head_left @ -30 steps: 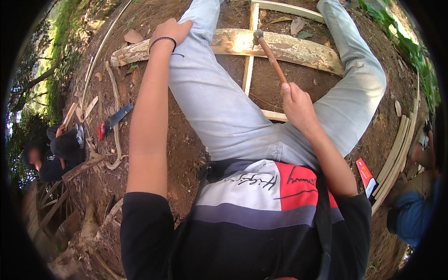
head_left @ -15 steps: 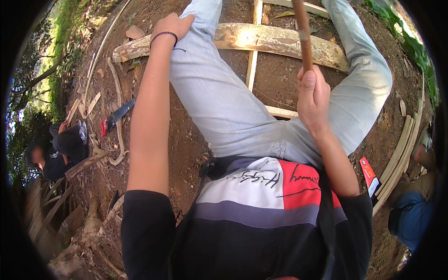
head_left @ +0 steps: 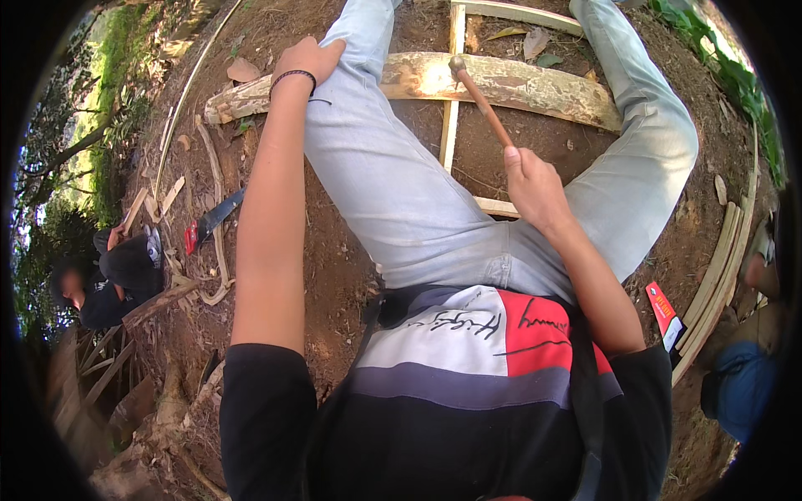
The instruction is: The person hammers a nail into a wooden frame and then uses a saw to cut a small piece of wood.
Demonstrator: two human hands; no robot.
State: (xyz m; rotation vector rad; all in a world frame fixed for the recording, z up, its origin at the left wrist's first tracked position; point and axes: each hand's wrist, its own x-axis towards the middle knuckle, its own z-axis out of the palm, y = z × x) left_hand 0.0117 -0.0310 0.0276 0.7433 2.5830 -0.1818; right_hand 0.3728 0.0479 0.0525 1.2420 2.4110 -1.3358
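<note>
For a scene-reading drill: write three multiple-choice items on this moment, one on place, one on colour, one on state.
1. Where is the hammer head?
A. on the wide plank
B. on the bare soil
C. raised overhead

2. What colour is the band on the left hand's wrist?
A. white
B. black
C. yellow

3. How is the right hand?
A. open and empty
B. flat on the ground
C. closed round the hammer handle

Key: 1 A, the head meets the plank where the thin slat crosses; 2 B, a dark band circles the wrist; 3 C, its fingers wrap the handle.

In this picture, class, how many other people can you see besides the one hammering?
2: one person in black crouching at the left edge, one person in blue at the right edge, mostly cut off. Others may be hidden.
</note>
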